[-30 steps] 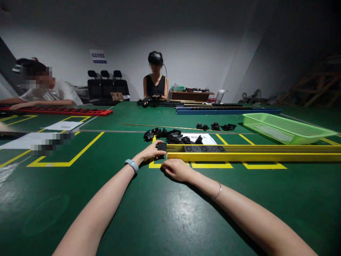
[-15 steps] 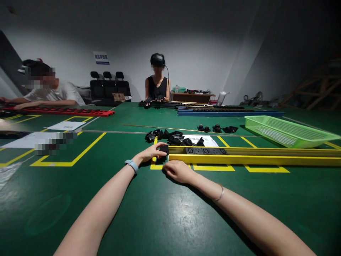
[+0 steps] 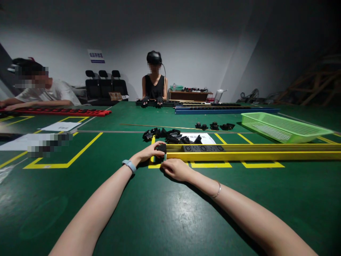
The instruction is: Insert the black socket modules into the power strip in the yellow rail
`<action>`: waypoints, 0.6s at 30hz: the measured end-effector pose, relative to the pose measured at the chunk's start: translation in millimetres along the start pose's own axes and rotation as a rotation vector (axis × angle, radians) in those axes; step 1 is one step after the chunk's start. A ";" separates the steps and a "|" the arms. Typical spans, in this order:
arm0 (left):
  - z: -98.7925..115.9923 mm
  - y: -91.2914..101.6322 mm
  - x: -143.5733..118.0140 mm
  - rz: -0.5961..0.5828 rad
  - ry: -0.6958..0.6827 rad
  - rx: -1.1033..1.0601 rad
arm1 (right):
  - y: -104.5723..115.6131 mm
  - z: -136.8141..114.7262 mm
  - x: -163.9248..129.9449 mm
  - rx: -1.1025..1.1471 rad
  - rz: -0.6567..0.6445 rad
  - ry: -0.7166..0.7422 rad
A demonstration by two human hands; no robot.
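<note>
Item: long yellow rail [image 3: 253, 155], lying flat on the green table [image 3: 165, 213], its left end facing the wearer and resting over yellow floor-style tape marks [image 3: 210, 165], which appear to fix its station.

Left hand [image 3: 147, 153]: fingers pinched around a small black socket module [image 3: 161, 147], held right at the rail's open left end, aligned with the channel; the grip is narrow and level, seemingly so the module lines up with the groove. A pale blue wristband [image 3: 129, 165] sits on that wrist.

Right hand [image 3: 176, 168]: curled loosely, fingertips touching the rail's near edge at the left end, apparently bracing it; whether it grips anything cannot be told.

In the rail: three black modules [image 3: 204, 148] seated side by side, just right of the held one.

Behind the rail end: a loose heap of black modules [image 3: 170, 136], within reach of the left hand, beside a white sheet [image 3: 206, 138].

Further right: green mesh basket [image 3: 282, 127], well apart from the hands.

Far side: a blue rail [image 3: 226, 111], a red rail [image 3: 66, 111], and two other people seated at their own work.
</note>
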State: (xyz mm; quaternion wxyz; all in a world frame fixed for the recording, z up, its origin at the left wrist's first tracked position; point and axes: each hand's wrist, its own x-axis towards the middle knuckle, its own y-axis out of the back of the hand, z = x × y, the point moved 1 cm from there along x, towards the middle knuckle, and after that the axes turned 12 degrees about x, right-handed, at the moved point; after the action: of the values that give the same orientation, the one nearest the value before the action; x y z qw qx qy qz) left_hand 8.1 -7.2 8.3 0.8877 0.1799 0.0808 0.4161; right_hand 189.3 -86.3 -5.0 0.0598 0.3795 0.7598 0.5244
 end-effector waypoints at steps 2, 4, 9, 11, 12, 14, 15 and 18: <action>-0.7 -1.0 0.1 0.019 -0.018 0.009 | 0.0 0.0 -0.3 0.000 -0.001 0.000; -0.7 -1.6 0.2 0.044 -0.029 0.034 | 0.6 -0.8 -0.4 -0.008 0.001 -0.001; 0.6 -3.1 0.2 0.094 -0.024 0.108 | 2.6 -2.6 0.3 -0.019 0.005 -0.010; 0.5 -3.6 0.5 0.094 -0.004 0.108 | 2.9 -2.5 0.5 -0.016 0.004 -0.008; 0.4 -3.8 0.6 0.087 0.003 0.097 | 2.8 -2.4 0.5 -0.013 0.003 -0.006; 0.2 -3.9 0.9 0.058 0.005 0.051 | 2.6 -2.1 0.2 -0.007 0.004 0.000; 0.2 -3.7 0.9 0.046 0.003 0.024 | 2.6 -2.0 0.0 -0.005 0.004 0.002; 1.2 -2.7 0.5 0.029 0.011 -0.025 | 2.3 -1.6 -0.4 -0.001 0.005 0.004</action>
State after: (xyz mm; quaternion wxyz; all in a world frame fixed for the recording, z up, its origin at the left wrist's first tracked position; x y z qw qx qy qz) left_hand 10.8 -8.7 8.3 0.8832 0.1676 0.0775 0.4310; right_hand 190.0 -87.4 -2.5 0.0572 0.3802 0.7587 0.5259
